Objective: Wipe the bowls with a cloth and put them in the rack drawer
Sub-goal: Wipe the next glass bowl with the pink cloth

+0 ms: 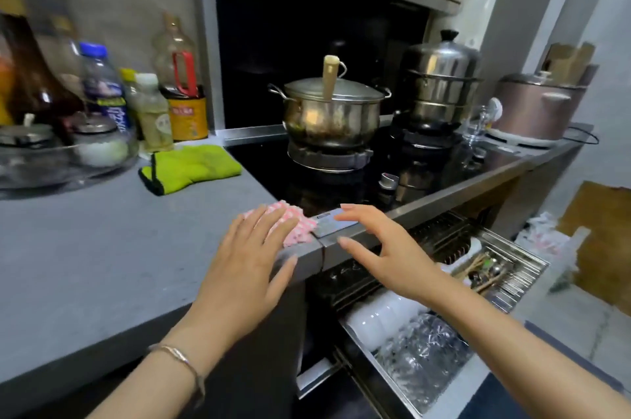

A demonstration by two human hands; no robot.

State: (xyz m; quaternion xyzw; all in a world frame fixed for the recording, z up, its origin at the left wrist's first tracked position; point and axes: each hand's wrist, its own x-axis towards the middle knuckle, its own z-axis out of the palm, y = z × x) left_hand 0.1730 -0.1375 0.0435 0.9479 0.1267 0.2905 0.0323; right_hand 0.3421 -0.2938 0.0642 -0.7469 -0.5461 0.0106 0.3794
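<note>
We held both hands open, fingers spread, gripping nothing. The pink cloth [300,230] lay on the surface [102,247] by our left hand [246,268]. White bowls [379,316] sat in the open rack drawer [457,391] below our right hand [389,251].

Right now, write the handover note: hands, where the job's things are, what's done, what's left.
Left hand: open, fingers flat over the pink cloth at the counter edge.
Right hand: open, holding nothing, above the front edge of the stove.
White bowls lie in the open rack drawer.
Done: those bowls are racked.
Left: probably shut the drawer; whether more bowls wait, I cannot tell.
</note>
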